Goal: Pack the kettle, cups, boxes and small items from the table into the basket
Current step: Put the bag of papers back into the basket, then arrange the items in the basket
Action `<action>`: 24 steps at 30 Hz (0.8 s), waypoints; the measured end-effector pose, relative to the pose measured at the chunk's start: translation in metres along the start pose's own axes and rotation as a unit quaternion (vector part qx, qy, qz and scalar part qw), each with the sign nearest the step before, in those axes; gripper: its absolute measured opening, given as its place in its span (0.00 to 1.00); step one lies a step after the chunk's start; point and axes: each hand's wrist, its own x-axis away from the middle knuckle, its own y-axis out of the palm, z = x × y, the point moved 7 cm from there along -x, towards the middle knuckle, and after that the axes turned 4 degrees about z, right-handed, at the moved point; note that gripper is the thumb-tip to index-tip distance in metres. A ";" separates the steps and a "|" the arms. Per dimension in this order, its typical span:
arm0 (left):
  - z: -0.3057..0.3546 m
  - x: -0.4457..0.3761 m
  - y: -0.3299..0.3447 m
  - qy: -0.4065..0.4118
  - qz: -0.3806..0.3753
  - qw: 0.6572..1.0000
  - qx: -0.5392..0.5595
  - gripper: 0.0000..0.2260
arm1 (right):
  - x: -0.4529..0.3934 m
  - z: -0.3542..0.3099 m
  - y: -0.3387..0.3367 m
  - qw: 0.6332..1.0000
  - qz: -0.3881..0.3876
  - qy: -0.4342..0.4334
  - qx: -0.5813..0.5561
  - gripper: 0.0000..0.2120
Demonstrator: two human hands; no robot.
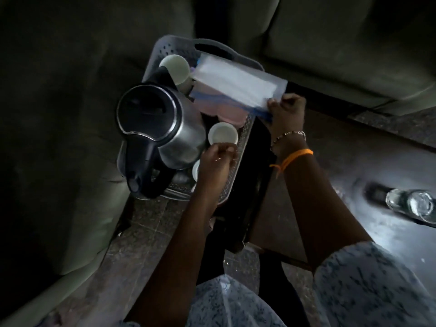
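In the basket (245, 138), hands pinch cup (223, 133) and seemingly bagged box (238, 82), kettle (160, 128) crowding.

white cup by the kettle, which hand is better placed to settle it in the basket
Left. The left hand is already at the rim of the white cup beside the kettle inside the basket. The right hand is busy pinching the white box.

The grey perforated basket (245, 147) held a steel kettle (162, 128) with a black lid and handle, standing upright at its left side. A white cup (223, 133) stood just beside the kettle, open end up. Another white cup (175, 68) sat at the far corner. A flat white and blue box (238, 82) lay tilted across the basket's far rim, above a pink box (219, 112).
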 end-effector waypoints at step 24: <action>-0.020 0.044 0.089 0.031 0.010 0.998 -0.047 0.08 | 0.031 0.022 -0.135 0.978 -0.072 -0.032 0.192 0.10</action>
